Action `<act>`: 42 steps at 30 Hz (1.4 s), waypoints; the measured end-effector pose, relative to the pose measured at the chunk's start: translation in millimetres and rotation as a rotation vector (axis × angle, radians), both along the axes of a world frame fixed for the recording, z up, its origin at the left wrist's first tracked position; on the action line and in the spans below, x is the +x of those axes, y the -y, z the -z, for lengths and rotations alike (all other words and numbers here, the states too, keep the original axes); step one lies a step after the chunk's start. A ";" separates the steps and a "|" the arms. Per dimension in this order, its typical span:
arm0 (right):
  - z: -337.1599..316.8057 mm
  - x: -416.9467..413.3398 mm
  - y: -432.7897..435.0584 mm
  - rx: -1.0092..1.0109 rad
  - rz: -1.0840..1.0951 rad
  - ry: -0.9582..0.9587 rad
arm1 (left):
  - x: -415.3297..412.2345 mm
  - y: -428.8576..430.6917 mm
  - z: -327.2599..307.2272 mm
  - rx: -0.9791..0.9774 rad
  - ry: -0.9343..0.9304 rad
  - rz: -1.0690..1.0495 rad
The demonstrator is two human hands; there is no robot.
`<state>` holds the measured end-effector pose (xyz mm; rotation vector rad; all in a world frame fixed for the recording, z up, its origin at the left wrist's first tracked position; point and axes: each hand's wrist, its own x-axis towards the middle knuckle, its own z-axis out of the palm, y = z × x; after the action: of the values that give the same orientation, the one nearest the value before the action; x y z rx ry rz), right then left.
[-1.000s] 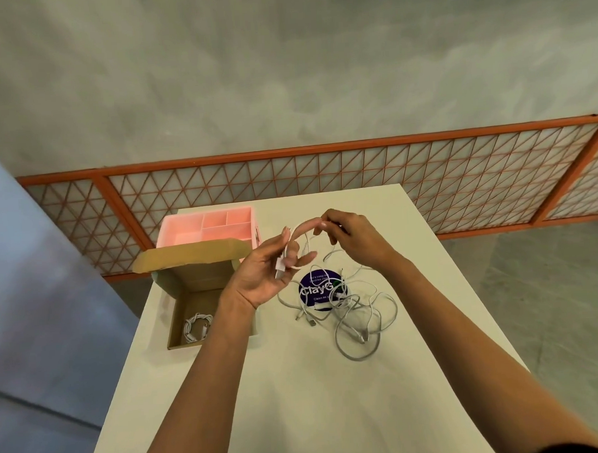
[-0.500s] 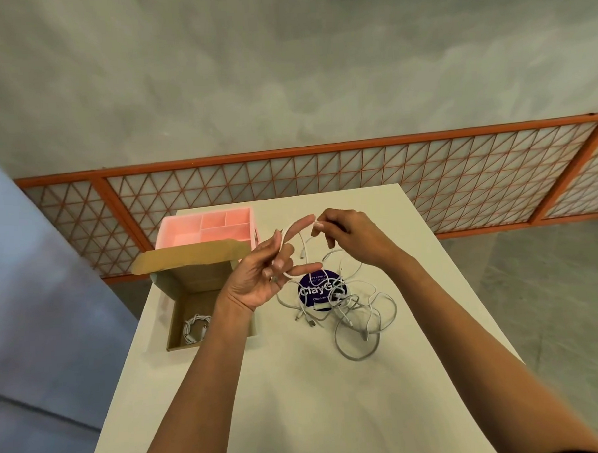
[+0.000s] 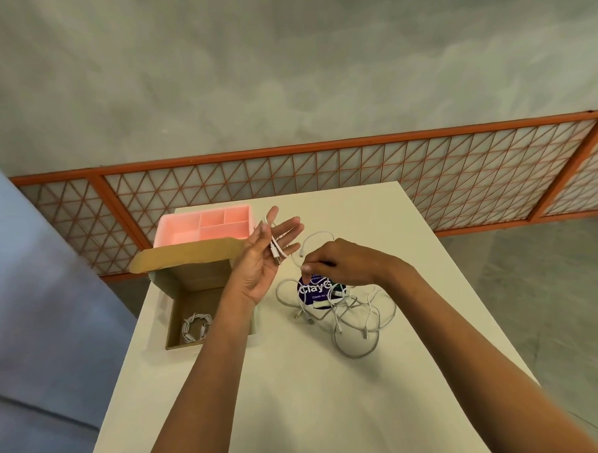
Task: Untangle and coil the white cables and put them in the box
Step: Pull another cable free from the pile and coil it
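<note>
Head view: the white cable in hand arcs through the air between the two hands, above the far middle of the table. Its plug end lies across the left hand, which is turned palm up with the fingers straight and spread. The thumb appears to pin the cable against the base of the fingers, so it is held and not merely resting there. The right hand has its fingers curled and pinches the same cable further along, just above the tangle of other white cables. That tangle lies on the table, partly over a round purple label. The held cable's tail drops into it, and I cannot tell where it runs from there.

The step looks like the start of a coil. To do it well, the thumb should keep the plug end fixed. The right hand should feed slack in even loops round the spread fingers, drawing gently. A hard pull would likely tighten the knots below or drag the whole heap along.

Left of the hands stands the open cardboard box, with one coiled cable already inside. A pink divided tray sits just behind it.
</note>
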<state>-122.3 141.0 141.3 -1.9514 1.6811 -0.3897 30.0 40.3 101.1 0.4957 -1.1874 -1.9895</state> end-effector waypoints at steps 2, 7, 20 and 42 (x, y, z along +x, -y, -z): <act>-5.1 1.0 0.5 0.006 -0.008 -0.021 | -2.5 -1.7 2.1 -0.037 0.068 -0.010; -21.3 -2.3 2.8 -0.055 0.017 -0.031 | -7.4 -7.3 8.7 -0.246 0.330 0.047; -36.3 -21.2 13.9 -0.290 0.226 0.290 | 5.9 -23.9 0.3 0.070 0.026 0.572; -15.1 -16.8 4.3 0.055 0.078 0.669 | 10.8 -37.1 -9.8 0.256 -0.398 0.596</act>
<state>-139.1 136.8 156.4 -1.4792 1.3033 -0.8991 40.8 77.3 110.9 -0.1658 -0.8913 -2.6077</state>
